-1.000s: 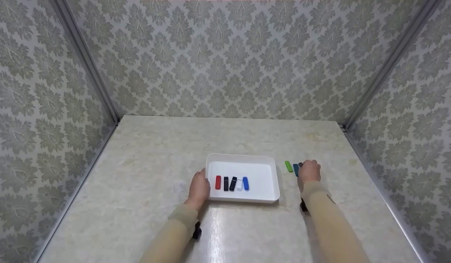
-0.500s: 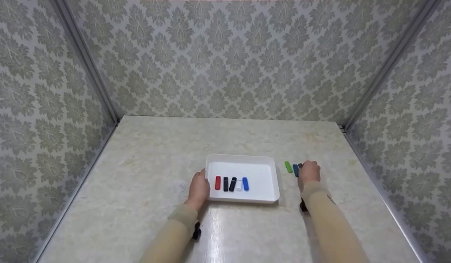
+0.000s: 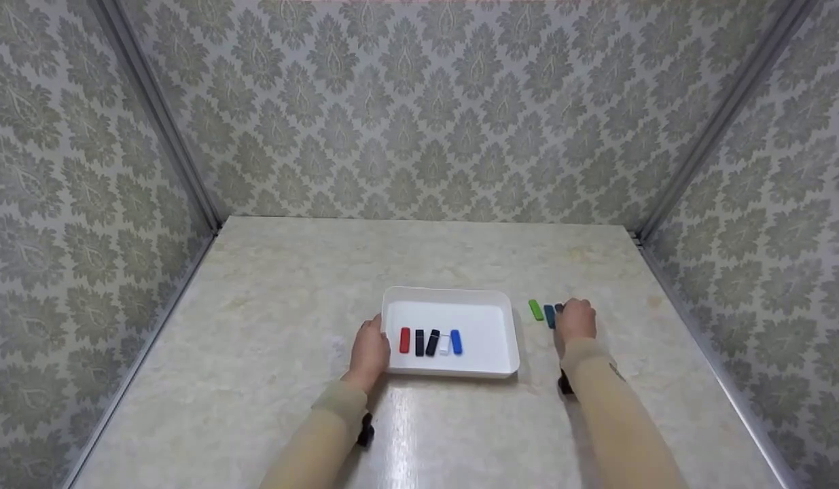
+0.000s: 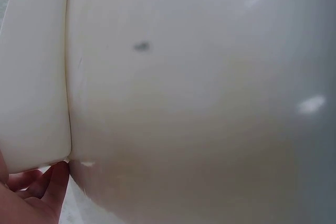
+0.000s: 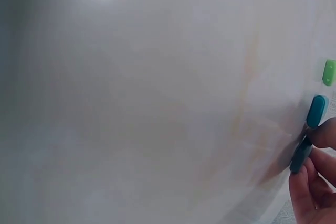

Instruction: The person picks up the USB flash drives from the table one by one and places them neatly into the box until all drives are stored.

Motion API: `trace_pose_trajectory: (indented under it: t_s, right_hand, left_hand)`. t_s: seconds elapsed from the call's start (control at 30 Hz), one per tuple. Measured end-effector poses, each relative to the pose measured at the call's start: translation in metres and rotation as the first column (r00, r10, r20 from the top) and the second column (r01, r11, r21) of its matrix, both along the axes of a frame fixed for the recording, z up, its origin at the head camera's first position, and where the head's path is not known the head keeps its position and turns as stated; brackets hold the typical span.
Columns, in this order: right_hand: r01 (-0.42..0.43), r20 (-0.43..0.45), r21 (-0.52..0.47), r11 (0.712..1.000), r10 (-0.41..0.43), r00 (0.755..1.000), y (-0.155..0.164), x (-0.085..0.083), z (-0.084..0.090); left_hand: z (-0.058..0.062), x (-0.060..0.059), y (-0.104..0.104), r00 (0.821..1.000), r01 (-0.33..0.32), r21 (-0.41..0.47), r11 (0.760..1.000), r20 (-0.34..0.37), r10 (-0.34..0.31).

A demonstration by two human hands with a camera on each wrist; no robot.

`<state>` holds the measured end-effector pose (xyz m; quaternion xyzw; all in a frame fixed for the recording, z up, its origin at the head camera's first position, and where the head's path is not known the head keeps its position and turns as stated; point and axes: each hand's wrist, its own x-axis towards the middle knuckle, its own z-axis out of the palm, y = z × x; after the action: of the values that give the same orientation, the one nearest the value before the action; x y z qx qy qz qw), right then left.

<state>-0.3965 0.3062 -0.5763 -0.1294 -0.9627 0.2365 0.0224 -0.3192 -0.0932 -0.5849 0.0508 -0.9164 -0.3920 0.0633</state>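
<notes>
A shallow white tray (image 3: 484,333) lies on the table, holding a row of small sticks that look like USB flash drives: a red one (image 3: 405,340), two black ones, a white one (image 3: 444,344) and a blue one (image 3: 456,341). My left hand (image 3: 369,348) grips the tray's left side; in the left wrist view its curled fingers (image 4: 55,179) meet the tray's lower edge. Right of the tray, my right hand (image 3: 577,319) pinches a dark teal flash drive (image 5: 301,156) between thumb and fingers. Beside it lie a teal flash drive (image 3: 549,316) and a green one (image 3: 536,310).
The pale marbled table (image 3: 290,272) ends at patterned walls (image 3: 426,122) behind and on both sides. Metal strips run along its left and right edges. Black straps (image 3: 366,429) sit at both wrists.
</notes>
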Motion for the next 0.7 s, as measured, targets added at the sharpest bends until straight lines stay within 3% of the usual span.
trace_pose_trajectory:
  t_s: [0.3, 0.7]
  right_hand:
    - [0.019, 0.006, -0.012, 1.000, -0.019, 1.000, 0.001, -0.002, 0.003]
    - [-0.001, -0.045, 0.002, 1.000, 0.001, 0.999, -0.002, -0.004, 0.016]
  left_hand:
    - [0.001, 0.000, 0.001, 0.999, -0.007, 0.020, 1.000, 0.040, 0.006]
    - [0.001, 0.000, 0.000, 1.000, 0.001, 0.034, 0.999, 0.027, -0.002]
